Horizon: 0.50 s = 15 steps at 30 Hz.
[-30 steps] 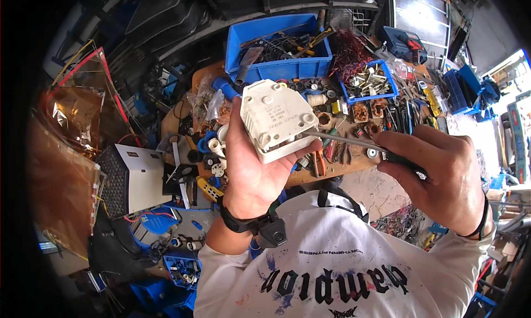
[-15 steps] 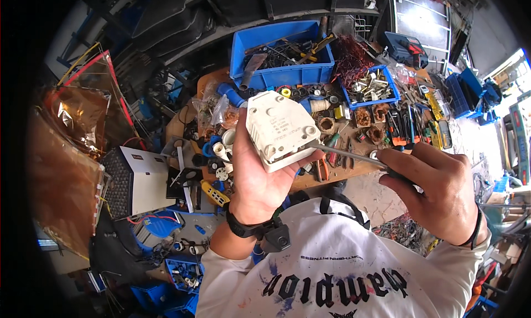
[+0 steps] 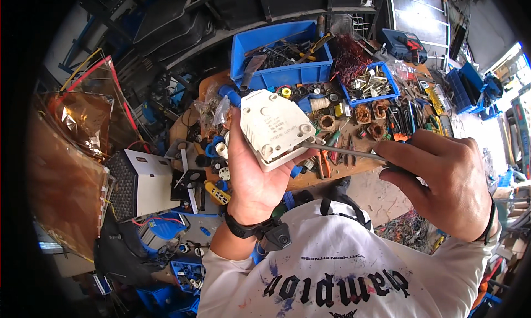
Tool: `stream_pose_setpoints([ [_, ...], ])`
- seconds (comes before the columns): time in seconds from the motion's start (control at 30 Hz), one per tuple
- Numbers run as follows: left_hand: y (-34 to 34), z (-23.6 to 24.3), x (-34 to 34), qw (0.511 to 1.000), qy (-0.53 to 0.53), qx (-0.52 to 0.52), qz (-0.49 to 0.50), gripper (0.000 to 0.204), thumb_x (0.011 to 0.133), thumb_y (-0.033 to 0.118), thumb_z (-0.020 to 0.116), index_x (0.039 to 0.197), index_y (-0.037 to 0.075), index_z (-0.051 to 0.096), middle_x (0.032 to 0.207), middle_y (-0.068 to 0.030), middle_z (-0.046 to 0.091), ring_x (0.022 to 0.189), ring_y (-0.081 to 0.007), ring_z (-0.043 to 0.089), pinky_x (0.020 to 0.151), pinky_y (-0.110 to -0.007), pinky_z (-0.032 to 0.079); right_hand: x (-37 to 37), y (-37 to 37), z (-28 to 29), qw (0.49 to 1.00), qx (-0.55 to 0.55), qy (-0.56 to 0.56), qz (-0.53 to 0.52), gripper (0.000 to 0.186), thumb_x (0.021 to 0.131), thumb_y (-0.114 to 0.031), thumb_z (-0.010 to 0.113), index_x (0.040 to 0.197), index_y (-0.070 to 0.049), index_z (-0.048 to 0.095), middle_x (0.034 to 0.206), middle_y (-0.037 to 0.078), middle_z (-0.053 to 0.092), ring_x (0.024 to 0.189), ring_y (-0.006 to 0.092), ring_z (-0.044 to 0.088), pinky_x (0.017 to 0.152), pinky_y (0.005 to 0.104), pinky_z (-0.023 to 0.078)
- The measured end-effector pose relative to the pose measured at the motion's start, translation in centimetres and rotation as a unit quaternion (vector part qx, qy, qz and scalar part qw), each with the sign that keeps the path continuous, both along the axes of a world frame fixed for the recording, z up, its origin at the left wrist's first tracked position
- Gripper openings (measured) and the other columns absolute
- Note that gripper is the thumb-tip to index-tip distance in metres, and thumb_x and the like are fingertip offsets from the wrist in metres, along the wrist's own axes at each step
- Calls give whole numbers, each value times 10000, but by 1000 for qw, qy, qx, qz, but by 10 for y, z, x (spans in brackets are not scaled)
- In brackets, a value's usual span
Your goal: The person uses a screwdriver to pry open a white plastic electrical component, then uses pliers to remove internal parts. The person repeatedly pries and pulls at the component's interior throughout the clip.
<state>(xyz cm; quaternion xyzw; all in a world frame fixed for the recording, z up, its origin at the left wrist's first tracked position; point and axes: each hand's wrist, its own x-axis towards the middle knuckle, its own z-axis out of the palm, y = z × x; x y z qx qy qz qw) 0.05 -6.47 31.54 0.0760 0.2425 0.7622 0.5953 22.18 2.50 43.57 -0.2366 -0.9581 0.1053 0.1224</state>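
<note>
My left hand (image 3: 255, 186) holds up a cream plastic housing (image 3: 275, 124) from below, palm under it and fingers around its sides. The housing has screw bosses at its corners, and a dark gap runs along its lower right edge. In my right hand (image 3: 437, 179) a screwdriver (image 3: 345, 151) is gripped by its handle, which the fingers mostly cover. Its long metal shaft points left, and the tip sits in the gap at the housing's edge, close to a fingertip of my left hand.
A wooden bench (image 3: 358, 166) lies beneath, crowded with hand tools and parts. On it stand a large blue bin (image 3: 282, 74) of tools and a smaller blue tray (image 3: 373, 101) of metal pieces. A white box (image 3: 145, 179) with a dark textured side stands at left.
The housing has shifted slightly left with my left hand. My right hand has moved a little right and up, the screwdriver tip still at the housing's edge.
</note>
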Motion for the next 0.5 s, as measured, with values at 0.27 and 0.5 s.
stream_pose_setpoints([
  [0.27,-4,-1,4,1000,14,-4,7,595,979,592,323,1285,133,544,1158,-111,656,1002,-302,662,790,-513,570,0,-8,0,1000,-3,-27,-7,300,758,-128,772,1044,-99,688,697,75,581,539,273,588,496,379,458],
  [0.5,-5,-10,6,1000,-10,17,20,564,986,580,334,1274,141,542,1162,-98,655,1004,-297,663,799,-513,570,5,-23,-21,1000,-3,-20,-17,359,793,-136,749,1132,-90,643,697,77,553,529,278,577,484,383,456],
])
